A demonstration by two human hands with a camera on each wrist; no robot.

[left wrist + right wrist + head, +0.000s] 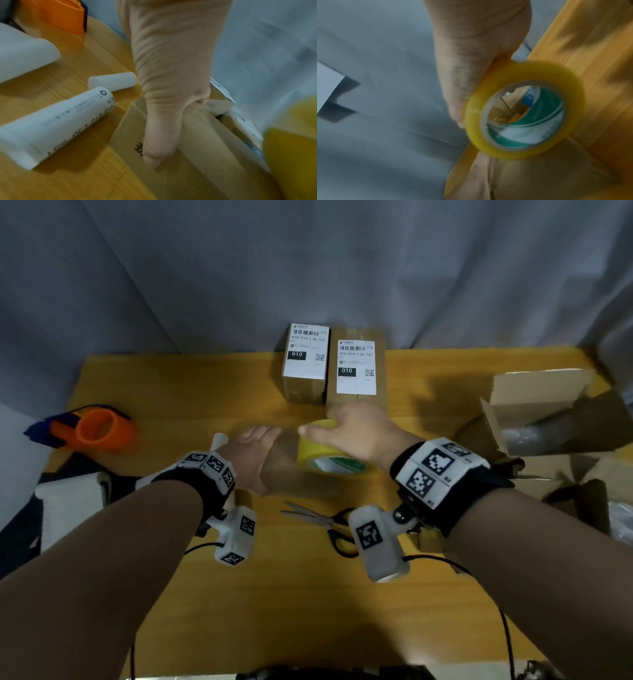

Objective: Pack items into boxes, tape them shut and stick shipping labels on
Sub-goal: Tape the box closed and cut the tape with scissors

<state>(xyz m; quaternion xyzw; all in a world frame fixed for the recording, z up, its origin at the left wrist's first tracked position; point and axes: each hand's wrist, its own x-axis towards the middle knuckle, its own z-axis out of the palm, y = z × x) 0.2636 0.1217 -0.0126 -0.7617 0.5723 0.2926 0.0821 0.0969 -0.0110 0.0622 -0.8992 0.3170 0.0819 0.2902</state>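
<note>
The cardboard box (pixel 284 470) lies at the centre of the wooden table (pixel 205 392), plain brown, with dark printed characters on its side wall; in the left wrist view one top seam is seen gapped, with pale contents inside. The left hand (pixel 251 455) clasps the box at its left end: the thumb (pixel 157 147) lies down the side wall and the fingers curl over the top edge. The right hand (pixel 356 429) grips a roll of yellow tape (pixel 325 453), fingers wrapped over its outer rim, holding it on edge against the top of the box; the core shows a green and white lining. Behind the hands, two sealed boxes (pixel 329 368) stand side by side at the far edge of the table, each carrying a white shipping label (pixel 356 368) with barcode and "010" block; the nearer one stands just beyond the right hand. A pair of black-handled scissors (pixel 325 523) lies on the table between the forearms, partly covered by the right wrist camera. An orange tape dispenser (pixel 97 428) sits at far left. A roll of labels (pixel 56 125) and a small white tube (pixel 112 81) lie just beside the box on its left. Open cartons (pixel 548 412) crowd the right edge.
</note>
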